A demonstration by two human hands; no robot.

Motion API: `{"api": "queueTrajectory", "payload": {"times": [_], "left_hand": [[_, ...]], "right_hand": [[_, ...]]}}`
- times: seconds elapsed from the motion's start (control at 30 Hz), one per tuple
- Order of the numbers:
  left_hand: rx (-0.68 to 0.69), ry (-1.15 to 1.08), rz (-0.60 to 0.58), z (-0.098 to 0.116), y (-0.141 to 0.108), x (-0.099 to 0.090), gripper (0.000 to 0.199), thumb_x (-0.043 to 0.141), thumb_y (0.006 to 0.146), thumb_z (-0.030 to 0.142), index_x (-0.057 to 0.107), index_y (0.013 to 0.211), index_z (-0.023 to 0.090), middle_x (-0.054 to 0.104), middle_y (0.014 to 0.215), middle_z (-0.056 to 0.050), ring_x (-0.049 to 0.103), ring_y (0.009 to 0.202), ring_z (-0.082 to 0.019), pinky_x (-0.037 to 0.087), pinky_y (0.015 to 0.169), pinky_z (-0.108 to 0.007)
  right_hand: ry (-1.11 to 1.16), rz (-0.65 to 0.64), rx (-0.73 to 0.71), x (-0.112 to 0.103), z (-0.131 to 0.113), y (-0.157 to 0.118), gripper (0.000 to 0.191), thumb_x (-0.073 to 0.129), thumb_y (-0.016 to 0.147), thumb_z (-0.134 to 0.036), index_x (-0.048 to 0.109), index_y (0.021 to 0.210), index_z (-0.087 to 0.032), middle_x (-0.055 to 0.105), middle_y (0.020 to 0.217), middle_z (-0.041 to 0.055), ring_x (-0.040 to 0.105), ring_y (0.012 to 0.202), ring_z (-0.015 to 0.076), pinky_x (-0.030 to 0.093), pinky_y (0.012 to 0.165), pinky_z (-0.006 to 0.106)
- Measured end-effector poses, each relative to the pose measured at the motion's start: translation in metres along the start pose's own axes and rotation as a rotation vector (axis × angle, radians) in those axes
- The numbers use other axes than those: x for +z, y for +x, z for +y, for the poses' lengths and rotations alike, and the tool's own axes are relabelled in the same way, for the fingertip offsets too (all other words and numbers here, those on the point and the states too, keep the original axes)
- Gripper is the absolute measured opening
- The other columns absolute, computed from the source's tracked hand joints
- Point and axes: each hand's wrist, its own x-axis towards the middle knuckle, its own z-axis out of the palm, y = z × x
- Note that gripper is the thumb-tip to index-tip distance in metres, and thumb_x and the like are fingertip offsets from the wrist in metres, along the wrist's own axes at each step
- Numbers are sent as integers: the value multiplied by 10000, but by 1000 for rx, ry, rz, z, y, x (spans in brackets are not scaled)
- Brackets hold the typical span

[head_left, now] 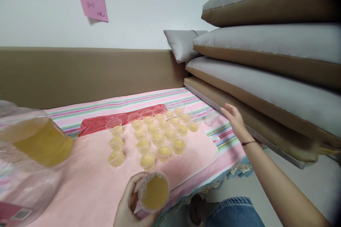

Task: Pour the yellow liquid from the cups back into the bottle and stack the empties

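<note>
My left hand (131,204) is wrapped round a clear plastic cup (155,192) of yellow drink, with bubbles along its rim. Beyond it, rows of similar cups (157,136) part-filled with yellow liquid stand on a pink mat (193,166). My right hand (234,118) is stretched out to the right of the rows, fingers extended and nothing in them. Just left of its fingertips lie clear, seemingly empty plastic cups (211,117), apart from the hand as far as I can see.
Large clear bottles stand at the left, one part-filled with yellow liquid (42,142). A red plastic bag (97,123) lies behind the cups on the striped cloth (138,100). Stacked grey-brown cushions (266,44) rise at the right. A pink note (93,5) is on the wall.
</note>
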Motion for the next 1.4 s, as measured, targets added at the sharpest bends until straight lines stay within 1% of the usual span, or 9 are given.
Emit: {"api": "queueTrajectory", "payload": {"times": [0.13,0.23,0.33,0.47,0.57,0.73,1.0,1.2,1.4], "left_hand": [[65,-17,-29,-3,1,-5,556,782,581,354,550,1070,227,680,1019,-56,674,977,-247,538,857,-323],[114,-31,-95,0,1,-9,571,792,566,280,533,1073,228,680,1028,-50,674,985,-238,532,873,-327],[157,-47,-132,5,0,-13,579,805,548,249,528,1056,220,679,1029,-59,674,989,-245,532,870,-337],[162,-105,-154,11,-6,-20,559,788,552,214,525,1046,219,669,1034,-53,665,997,-236,525,875,-335],[132,-129,-165,12,-11,-27,567,780,557,186,522,1061,220,664,1042,-48,656,1003,-225,511,885,-327],[130,-173,-135,15,-17,-41,577,795,552,185,512,1054,217,658,1040,-45,648,1007,-219,497,905,-328],[109,-272,-75,23,-22,-65,584,803,518,180,523,1029,209,639,1031,-47,636,1002,-224,489,887,-321],[100,-283,-13,24,-24,-84,597,809,500,195,514,1019,204,650,1011,-51,641,983,-228,487,885,-329],[137,-230,168,11,-19,-112,582,774,497,177,518,1019,199,658,1021,-61,644,994,-233,497,896,-348]], "right_hand": [[123,-77,-84,-4,-53,-73,454,673,799,-503,619,1188,-276,593,1350,74,488,1323,271,336,1142,492],[205,-440,-58,6,-87,-151,417,696,811,-431,615,1201,-310,607,1329,67,514,1303,265,381,1124,462],[296,-843,-17,27,-108,-218,540,718,808,-376,532,1310,-304,561,1391,94,523,1303,270,405,1114,455],[371,-1031,15,61,-125,-271,755,790,737,-302,422,1397,-302,487,1473,100,446,1373,262,367,1143,440],[441,-1018,20,79,-136,-291,736,771,742,-253,417,1385,-312,512,1447,85,474,1350,243,412,1108,402],[498,-878,27,98,-149,-314,641,712,737,-170,475,1318,-300,571,1374,70,540,1286,231,469,1052,361],[507,-757,99,127,-165,-339,637,747,654,-183,539,1251,-263,644,1284,79,627,1177,259,541,969,366],[527,-766,89,149,-173,-351,595,767,652,-224,552,1206,-258,641,1282,95,616,1192,268,541,977,378],[490,-840,108,164,-177,-362,726,773,673,-281,450,1321,-245,564,1382,135,539,1289,289,467,1070,458]]}}
